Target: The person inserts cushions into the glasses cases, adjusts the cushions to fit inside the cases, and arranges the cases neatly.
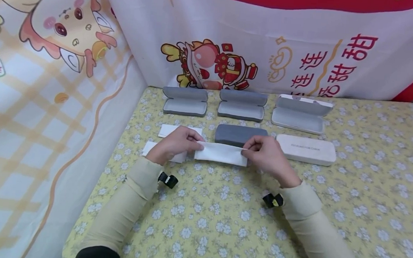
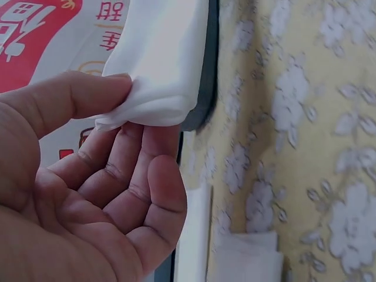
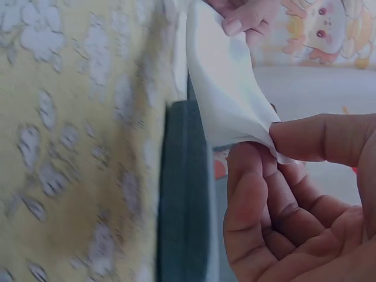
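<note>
A white folded cloth [image 1: 222, 153] is stretched between both hands in front of a closed dark grey glasses case [image 1: 239, 135]. My left hand [image 1: 179, 143] pinches its left end between thumb and fingers; the left wrist view shows the folded layers of the cloth [image 2: 164, 64] under the thumb. My right hand [image 1: 266, 156] pinches the opposite end, and in the right wrist view the cloth [image 3: 226, 88] hangs slightly curved from that grip. Two more folded white cloths lie by the left hand: one farther back [image 1: 169, 130], another nearer [image 1: 149, 147], partly hidden by the hand.
Along the back stand open glasses cases: a grey one [image 1: 184, 106] at left, another grey one [image 1: 241, 110] in the middle, a white one [image 1: 297, 119] at right. A closed white case [image 1: 306, 149] lies beside the right hand. Printed curtains border the floral tablecloth [image 1: 215, 224].
</note>
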{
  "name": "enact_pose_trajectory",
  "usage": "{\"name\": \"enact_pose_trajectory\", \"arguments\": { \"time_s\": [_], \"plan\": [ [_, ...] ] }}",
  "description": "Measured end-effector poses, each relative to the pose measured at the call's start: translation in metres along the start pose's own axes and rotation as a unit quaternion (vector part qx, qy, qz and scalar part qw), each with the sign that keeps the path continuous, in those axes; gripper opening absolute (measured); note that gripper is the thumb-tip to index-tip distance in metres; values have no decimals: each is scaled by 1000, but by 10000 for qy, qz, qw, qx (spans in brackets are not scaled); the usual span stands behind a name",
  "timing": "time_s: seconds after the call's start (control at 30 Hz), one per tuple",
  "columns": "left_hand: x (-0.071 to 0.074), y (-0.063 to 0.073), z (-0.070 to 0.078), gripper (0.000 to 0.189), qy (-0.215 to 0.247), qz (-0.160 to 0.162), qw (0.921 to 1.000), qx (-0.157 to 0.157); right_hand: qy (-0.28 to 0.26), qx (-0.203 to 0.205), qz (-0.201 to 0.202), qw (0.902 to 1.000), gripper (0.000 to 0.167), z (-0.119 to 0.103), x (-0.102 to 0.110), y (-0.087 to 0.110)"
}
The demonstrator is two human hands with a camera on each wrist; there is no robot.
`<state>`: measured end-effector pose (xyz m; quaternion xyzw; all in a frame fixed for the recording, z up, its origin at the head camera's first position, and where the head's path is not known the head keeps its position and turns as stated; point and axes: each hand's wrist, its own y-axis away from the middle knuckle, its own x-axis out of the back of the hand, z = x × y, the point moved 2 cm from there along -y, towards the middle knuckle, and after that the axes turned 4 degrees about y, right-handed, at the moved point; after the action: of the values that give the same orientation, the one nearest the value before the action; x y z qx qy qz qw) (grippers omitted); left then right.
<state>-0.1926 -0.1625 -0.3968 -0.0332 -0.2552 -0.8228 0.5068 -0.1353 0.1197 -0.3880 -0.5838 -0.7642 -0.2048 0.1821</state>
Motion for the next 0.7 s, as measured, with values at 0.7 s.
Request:
{"name": "enact_pose_trajectory", "arguments": {
  "time_s": [0.7],
  "plan": [
    [-47, -42, 65, 12, 543, -536, 9942, -760, -222, -417, 490, 9977, 17, 14, 71, 16]
  ]
}}
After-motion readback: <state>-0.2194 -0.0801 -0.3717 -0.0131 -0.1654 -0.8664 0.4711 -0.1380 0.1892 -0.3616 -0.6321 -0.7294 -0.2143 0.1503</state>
